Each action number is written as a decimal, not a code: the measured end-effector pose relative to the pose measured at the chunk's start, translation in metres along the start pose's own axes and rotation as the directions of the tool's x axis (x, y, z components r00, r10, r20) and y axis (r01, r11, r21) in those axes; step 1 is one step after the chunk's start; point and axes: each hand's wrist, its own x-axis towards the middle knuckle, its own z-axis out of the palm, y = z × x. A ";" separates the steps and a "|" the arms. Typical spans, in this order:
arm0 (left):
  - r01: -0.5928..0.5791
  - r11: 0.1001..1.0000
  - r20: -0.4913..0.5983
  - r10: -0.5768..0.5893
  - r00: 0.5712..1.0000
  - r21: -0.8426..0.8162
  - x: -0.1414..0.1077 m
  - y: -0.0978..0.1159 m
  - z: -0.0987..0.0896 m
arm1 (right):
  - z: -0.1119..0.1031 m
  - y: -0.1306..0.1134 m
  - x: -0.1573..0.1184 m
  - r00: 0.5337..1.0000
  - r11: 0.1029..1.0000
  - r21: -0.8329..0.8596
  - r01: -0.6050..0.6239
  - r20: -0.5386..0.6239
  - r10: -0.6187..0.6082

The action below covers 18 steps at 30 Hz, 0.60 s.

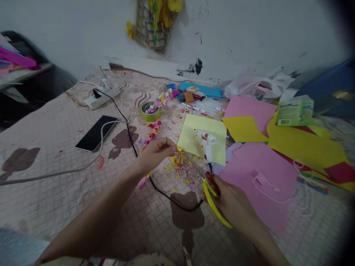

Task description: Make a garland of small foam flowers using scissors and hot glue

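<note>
My right hand (226,192) grips a pair of scissors (212,201) with yellow and red handles, its blades pointing up and left. At the blade tips, my left hand (163,147) pinches a small yellow paper piece (179,149) between thumb and fingers. Below the blades lies a heap of yellow, orange and purple paper scraps (184,170). Just beyond, a white glue gun (206,142) rests on a pale yellow sheet (191,125). A string of pink, red and purple paper cutouts (152,133) runs partly behind my left wrist.
A roll of tape (150,114) stands behind my left hand. To the left lie a phone (95,133) and a power strip (101,96); a black cord (163,194) curves across the cloth. Pink sheets (260,177), yellow sheets (307,147) and a green box (295,112) are at right.
</note>
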 end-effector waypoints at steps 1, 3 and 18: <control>-0.017 1.000 -0.031 0.018 0.999 0.020 0.001 -0.001 -0.001 | 0.001 0.001 0.000 1.000 0.999 -0.037 0.003 -0.024 -0.004; -0.041 0.997 -0.076 0.046 0.996 0.061 0.001 -0.001 -0.004 | 0.001 0.002 -0.001 0.997 0.994 -0.106 0.025 -0.063 -0.032; -0.014 0.985 0.001 0.014 1.000 0.175 -0.010 -0.002 -0.007 | -0.006 0.006 -0.001 0.963 0.878 -0.477 0.037 -0.217 -0.159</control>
